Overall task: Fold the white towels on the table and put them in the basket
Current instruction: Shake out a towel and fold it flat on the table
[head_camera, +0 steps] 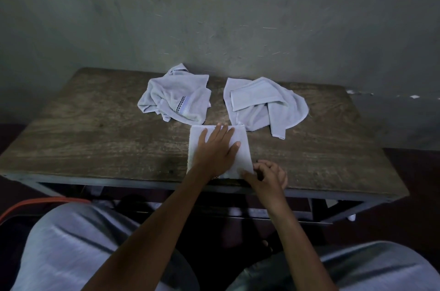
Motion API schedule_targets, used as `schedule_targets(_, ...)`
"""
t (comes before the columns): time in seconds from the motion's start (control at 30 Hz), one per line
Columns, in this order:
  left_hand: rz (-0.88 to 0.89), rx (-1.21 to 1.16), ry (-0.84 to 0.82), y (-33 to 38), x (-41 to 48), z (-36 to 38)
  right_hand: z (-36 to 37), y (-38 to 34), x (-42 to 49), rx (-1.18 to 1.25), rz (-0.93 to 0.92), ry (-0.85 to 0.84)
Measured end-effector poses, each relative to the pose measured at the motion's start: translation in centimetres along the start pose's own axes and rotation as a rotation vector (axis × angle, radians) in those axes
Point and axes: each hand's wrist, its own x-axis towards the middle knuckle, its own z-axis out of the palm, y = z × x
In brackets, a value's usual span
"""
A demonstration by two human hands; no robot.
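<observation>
I could not make out the folded towel's (241, 155) near edge, covered by both wrists at the table's (95, 138) front rim. The left hand (215, 148) lay flat on its middle, fingers straight and spread; the right hand (267, 175), fingers curled, pinched its near right corner. A checker-trimmed towel (173, 97) lay crumpled behind it.

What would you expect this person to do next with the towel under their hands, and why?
Probably lift the corner and fold the towel over once more. The right hand pinches the near right corner of the folded towel, while the left hand presses flat on it, pinning it to the table. The checkered-strip towel and the other crumpled towel lie unfolded behind.
</observation>
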Motion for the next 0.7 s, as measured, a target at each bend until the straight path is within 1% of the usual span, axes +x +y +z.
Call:
schedule_targets(0.1, 0.006, 0.010, 0.011, 0.1, 0.0, -0.2, 0.3, -0.1, -0.2, -0.018, -0.028, 0.016)
schedule_targets(0.23, 0.021, 0.061, 0.020, 0.3, 0.0, -0.2, 0.5, 0.7, 0.1, -0.040, -0.053, -0.048)
schedule_targets(0.43, 0.013, 0.107, -0.013, 0.5, 0.1, -0.6, 0.3, 0.9, 0.4, -0.171, -0.064, -0.101)
schedule_targets(0.5, 0.015, 0.113, -0.015, 0.6, 0.1, -0.7, 0.3, 0.6, 0.3, -0.169, -0.071, -0.065)
schedule_targets(0.6, 0.020, 0.110, -0.025, 0.5, 0.2, -0.6, 0.0, 0.0, -0.3, -0.125, -0.074, 0.035)
schedule_targets(0.7, 0.041, 0.109, -0.050, 0.3, 0.1, -0.7, -0.1, 0.2, -0.5, -0.193, -0.109, 0.047)
